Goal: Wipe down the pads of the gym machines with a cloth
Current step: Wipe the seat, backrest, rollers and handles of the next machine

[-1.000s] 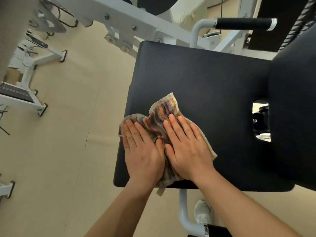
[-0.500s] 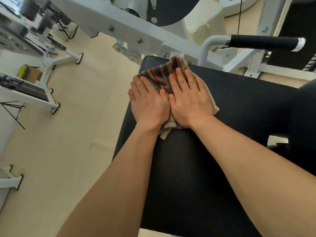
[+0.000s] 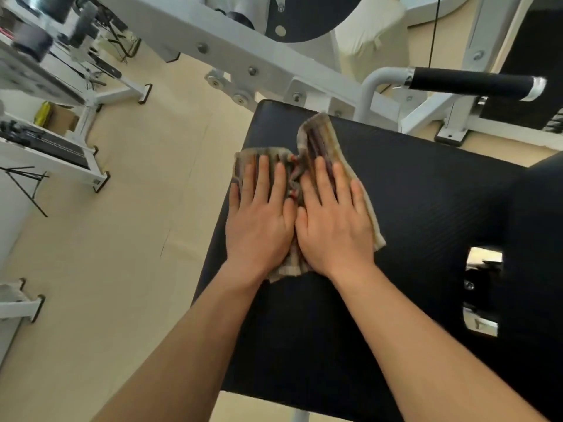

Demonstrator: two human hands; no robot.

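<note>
Head camera looks down at my two arms and a black gym seat. Far on the left, other white machines [image 3: 61, 153] stand on the pale floor [image 3: 122, 239]. A yellow thing [image 3: 42, 112] sits beside a brown box [image 3: 62, 118] under one of them. Any words there are too blurry for me to read.

My left arm reaches forward, almost straight. My left hand [image 3: 259, 226] lies flat, palm down, on the left part of the cloth [image 3: 320, 138], close to the left edge of the seat pad [image 3: 426, 193]. Its fingers are straight and a little spread. They press on the cloth and do not curl round it.

The cloth is striped and pale at the edges, and it is bunched up in the middle between my hands. It lies on the far left part of the seat pad. One corner points toward the white frame [image 3: 231, 53] at the pad's far edge.

My right hand [image 3: 335, 229] lies just beside my left hand, with the thumbs close together. It is flat too, with straight fingers pressing the right part of the cloth.

Farther right, the seat pad is bare and has thin lines across it. Beyond it a black handle [image 3: 469, 82] sticks out from a bent white tube. At the far right is the black back pad [image 3: 542, 239], and shiny metal [image 3: 481, 321] shows in the gap between the two pads.
</note>
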